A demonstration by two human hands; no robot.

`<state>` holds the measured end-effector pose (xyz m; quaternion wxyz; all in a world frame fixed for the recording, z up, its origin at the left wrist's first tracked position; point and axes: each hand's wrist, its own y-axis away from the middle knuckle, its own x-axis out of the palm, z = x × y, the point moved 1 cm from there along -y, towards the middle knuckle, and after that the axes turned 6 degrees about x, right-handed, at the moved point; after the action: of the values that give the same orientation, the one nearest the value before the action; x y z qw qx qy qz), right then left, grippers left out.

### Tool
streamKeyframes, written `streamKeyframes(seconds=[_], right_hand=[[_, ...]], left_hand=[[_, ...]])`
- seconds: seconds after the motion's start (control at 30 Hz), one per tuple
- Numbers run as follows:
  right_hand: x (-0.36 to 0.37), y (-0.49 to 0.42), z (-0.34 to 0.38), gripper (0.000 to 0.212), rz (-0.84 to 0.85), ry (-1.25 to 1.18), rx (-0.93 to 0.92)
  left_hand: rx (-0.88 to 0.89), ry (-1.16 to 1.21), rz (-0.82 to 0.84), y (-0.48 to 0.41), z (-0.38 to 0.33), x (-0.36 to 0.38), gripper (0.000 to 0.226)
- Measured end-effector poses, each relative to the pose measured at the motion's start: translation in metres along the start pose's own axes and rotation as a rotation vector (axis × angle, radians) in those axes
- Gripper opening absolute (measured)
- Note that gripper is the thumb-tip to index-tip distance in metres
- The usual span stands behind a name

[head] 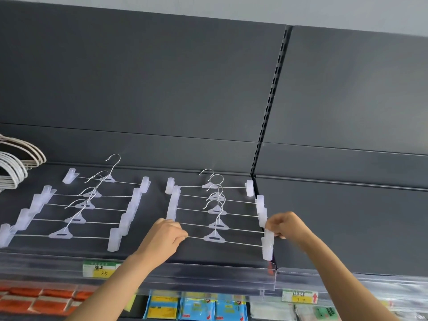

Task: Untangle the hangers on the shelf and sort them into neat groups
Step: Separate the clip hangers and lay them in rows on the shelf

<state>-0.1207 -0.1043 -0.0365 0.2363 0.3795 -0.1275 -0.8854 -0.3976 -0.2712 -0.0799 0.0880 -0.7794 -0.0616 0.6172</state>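
Two groups of clear-clip trouser hangers with metal hooks lie flat on the dark shelf (324, 228). The left group (76, 212) is fanned out in a slanted row. The right group (215, 212) is stacked in a straighter column. My left hand (165, 232) pinches the wire bar at the left end of the nearest hanger (214, 237) in the right group; that end's clip is hidden under my fingers. My right hand (286, 224) grips a clear clip (268, 235) at the right end of the same stack.
White and beige plastic coat hangers (16, 163) lie at the shelf's far left. A clear plastic lip (208, 276) with price labels (99, 269) runs along the shelf front. Packaged goods (196, 308) hang below. The shelf section right of the slotted upright (271, 100) holds nothing.
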Motion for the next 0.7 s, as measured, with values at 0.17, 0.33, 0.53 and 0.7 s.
streamKeyframes(seconds=[0.17, 0.33, 0.53, 0.7], right_hand=[[0.004, -0.007, -0.002, 0.014, -0.063, -0.038, -0.031], [0.008, -0.006, -0.005, 0.023, -0.084, -0.009, -0.056], [0.012, -0.002, -0.006, 0.025, -0.092, 0.007, -0.073], [0.015, 0.002, -0.008, 0.016, -0.112, 0.027, -0.074]], left_hand=[[-0.054, 0.063, -0.022, -0.004, -0.006, -0.003, 0.023], [-0.029, 0.002, 0.044, 0.0, -0.014, -0.007, 0.026], [-0.036, 0.012, 0.06, 0.001, -0.017, -0.009, 0.026], [-0.032, 0.029, 0.043, 0.003, -0.018, -0.011, 0.026]])
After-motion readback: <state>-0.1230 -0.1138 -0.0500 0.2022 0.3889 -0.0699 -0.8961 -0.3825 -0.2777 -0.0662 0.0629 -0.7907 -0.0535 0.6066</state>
